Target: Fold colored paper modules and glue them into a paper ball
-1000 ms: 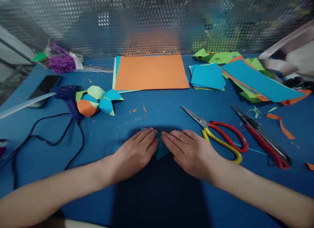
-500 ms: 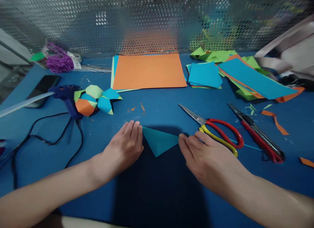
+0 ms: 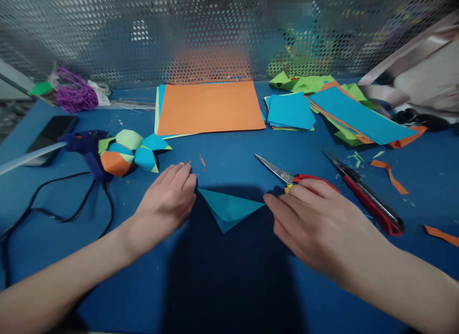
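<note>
A piece of blue paper (image 3: 229, 210), folded into a triangle, lies on the blue table between my hands. My left hand (image 3: 168, 190) rests just past its left corner, fingers bent and pressed together; that corner shows beside the hand, and the thumb is hidden. At the right corner, my right hand (image 3: 311, 219) has its fingers closed, with the fingertips on the paper's tip. Beneath and behind the right hand are scissors (image 3: 274, 168) with red and yellow handles, their grips mostly covered.
Right: a red utility knife (image 3: 373, 200) and orange scraps (image 3: 394, 178). Behind: large orange sheets (image 3: 211, 106), small blue squares (image 3: 290, 111), long paper strips (image 3: 362, 114). Left: a folded-paper figure (image 3: 129, 152), a glue gun (image 3: 89, 152) with its cord, a phone (image 3: 53, 133), purple twine (image 3: 75, 92).
My hands have moved apart, the left one outward off the paper's left corner, so more of the triangle shows. The right hand now covers more of the scissors' handles. The view has shifted slightly.
</note>
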A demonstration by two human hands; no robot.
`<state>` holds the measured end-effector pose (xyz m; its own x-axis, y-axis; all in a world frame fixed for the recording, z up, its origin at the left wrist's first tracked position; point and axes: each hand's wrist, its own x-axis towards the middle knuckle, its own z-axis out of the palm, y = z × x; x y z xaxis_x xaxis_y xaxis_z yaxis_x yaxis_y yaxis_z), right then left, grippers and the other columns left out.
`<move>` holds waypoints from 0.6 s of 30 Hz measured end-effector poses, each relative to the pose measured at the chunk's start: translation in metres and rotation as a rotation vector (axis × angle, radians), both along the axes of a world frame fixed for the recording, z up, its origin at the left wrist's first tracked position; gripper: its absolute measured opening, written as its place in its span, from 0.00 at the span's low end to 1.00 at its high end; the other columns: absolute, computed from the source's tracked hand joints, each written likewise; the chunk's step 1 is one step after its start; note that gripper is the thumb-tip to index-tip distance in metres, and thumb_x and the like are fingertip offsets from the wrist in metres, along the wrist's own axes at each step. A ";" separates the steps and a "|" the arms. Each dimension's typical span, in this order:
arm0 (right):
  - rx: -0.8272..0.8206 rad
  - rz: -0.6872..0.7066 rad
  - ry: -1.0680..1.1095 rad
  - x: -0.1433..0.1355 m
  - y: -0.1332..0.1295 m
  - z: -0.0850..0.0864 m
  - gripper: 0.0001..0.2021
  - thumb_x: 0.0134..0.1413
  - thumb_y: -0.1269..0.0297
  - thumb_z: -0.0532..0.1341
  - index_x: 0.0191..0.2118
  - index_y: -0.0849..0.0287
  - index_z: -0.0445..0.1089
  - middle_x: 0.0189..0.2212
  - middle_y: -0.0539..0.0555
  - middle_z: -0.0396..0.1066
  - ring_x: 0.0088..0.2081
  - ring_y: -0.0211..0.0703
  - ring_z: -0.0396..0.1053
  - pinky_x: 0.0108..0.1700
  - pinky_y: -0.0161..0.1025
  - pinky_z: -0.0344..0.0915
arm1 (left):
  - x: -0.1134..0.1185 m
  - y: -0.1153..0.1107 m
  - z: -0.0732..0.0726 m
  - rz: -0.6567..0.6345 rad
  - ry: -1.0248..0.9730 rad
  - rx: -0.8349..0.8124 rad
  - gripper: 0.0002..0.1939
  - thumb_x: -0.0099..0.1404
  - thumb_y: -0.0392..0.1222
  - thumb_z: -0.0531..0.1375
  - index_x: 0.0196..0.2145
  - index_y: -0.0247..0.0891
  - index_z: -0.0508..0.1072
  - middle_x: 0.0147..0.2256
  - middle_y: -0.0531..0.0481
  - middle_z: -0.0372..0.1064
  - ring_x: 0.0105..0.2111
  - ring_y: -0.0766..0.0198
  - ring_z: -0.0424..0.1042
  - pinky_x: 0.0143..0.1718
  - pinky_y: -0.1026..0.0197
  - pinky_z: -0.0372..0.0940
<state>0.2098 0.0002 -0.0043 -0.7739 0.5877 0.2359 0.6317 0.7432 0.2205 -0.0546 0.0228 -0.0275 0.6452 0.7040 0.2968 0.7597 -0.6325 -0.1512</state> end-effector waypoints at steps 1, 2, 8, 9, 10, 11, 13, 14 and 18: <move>-0.006 -0.016 0.054 0.000 0.002 0.001 0.13 0.58 0.72 0.52 0.40 0.68 0.73 0.22 0.56 0.70 0.28 0.46 0.66 0.39 0.46 0.63 | 0.000 0.000 0.002 -0.013 -0.056 -0.019 0.13 0.61 0.30 0.50 0.41 0.25 0.71 0.43 0.32 0.70 0.47 0.45 0.70 0.49 0.45 0.67; -0.014 -0.030 0.090 0.000 0.004 0.000 0.13 0.58 0.71 0.52 0.40 0.67 0.73 0.24 0.57 0.71 0.29 0.46 0.67 0.38 0.46 0.63 | -0.001 -0.001 0.003 -0.036 -0.107 -0.049 0.14 0.62 0.30 0.51 0.43 0.25 0.70 0.45 0.31 0.69 0.48 0.46 0.69 0.50 0.45 0.67; -0.070 -0.164 -0.080 0.010 0.014 -0.017 0.16 0.54 0.72 0.54 0.48 0.67 0.68 0.48 0.66 0.69 0.46 0.61 0.67 0.39 0.50 0.66 | 0.000 -0.005 -0.014 -0.225 -0.231 -0.287 0.21 0.64 0.34 0.54 0.55 0.30 0.63 0.54 0.34 0.63 0.57 0.51 0.61 0.58 0.47 0.59; -0.087 -0.193 -0.128 0.013 0.016 -0.020 0.17 0.52 0.74 0.55 0.49 0.67 0.68 0.52 0.67 0.67 0.48 0.62 0.67 0.38 0.50 0.67 | -0.001 -0.003 -0.020 -0.237 -0.249 -0.297 0.20 0.64 0.34 0.54 0.54 0.31 0.64 0.54 0.34 0.64 0.57 0.51 0.62 0.58 0.46 0.59; -0.108 -0.207 -0.164 0.016 0.017 -0.024 0.18 0.51 0.76 0.55 0.49 0.67 0.68 0.55 0.67 0.64 0.48 0.62 0.67 0.37 0.50 0.68 | -0.001 -0.001 -0.027 -0.247 -0.286 -0.283 0.18 0.64 0.34 0.54 0.52 0.33 0.67 0.53 0.35 0.65 0.56 0.51 0.63 0.57 0.46 0.60; -0.131 -0.211 -0.189 0.019 0.019 -0.027 0.18 0.49 0.78 0.55 0.49 0.67 0.68 0.57 0.66 0.61 0.48 0.62 0.67 0.37 0.49 0.69 | -0.002 0.002 -0.032 -0.260 -0.334 -0.267 0.15 0.64 0.34 0.54 0.49 0.35 0.69 0.51 0.37 0.68 0.55 0.52 0.65 0.55 0.48 0.62; -0.164 -0.205 -0.206 0.024 0.021 -0.030 0.19 0.48 0.81 0.54 0.48 0.69 0.68 0.59 0.66 0.59 0.49 0.61 0.67 0.40 0.49 0.70 | -0.002 0.007 -0.037 -0.269 -0.415 -0.264 0.12 0.64 0.33 0.54 0.44 0.36 0.72 0.47 0.40 0.71 0.52 0.54 0.68 0.52 0.50 0.65; -0.173 -0.212 -0.205 0.026 0.023 -0.031 0.20 0.48 0.82 0.53 0.48 0.70 0.68 0.59 0.67 0.59 0.50 0.61 0.66 0.41 0.50 0.70 | -0.002 0.009 -0.036 -0.252 -0.461 -0.278 0.11 0.65 0.33 0.53 0.43 0.36 0.72 0.46 0.40 0.73 0.50 0.55 0.70 0.51 0.52 0.66; -0.228 -0.275 -0.057 0.027 0.028 -0.019 0.18 0.51 0.82 0.50 0.46 0.73 0.69 0.55 0.71 0.62 0.55 0.67 0.62 0.49 0.59 0.65 | 0.006 0.006 -0.017 -0.040 -0.615 -0.422 0.09 0.65 0.35 0.53 0.39 0.36 0.72 0.38 0.46 0.75 0.37 0.64 0.74 0.38 0.64 0.68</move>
